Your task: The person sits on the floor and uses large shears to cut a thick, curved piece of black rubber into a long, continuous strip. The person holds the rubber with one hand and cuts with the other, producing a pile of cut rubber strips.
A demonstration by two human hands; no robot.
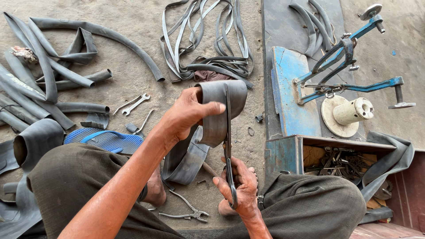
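Scissors (227, 132) upright, tips away

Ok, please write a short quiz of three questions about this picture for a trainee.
1. True or false: the right hand holds scissors.
2. What does the left hand grip?
A. a spanner
B. a piece of rubber inner tube
C. a sandal
3. Fill in: on the ground between the person's knees lie ____.

Key
1. True
2. B
3. pliers
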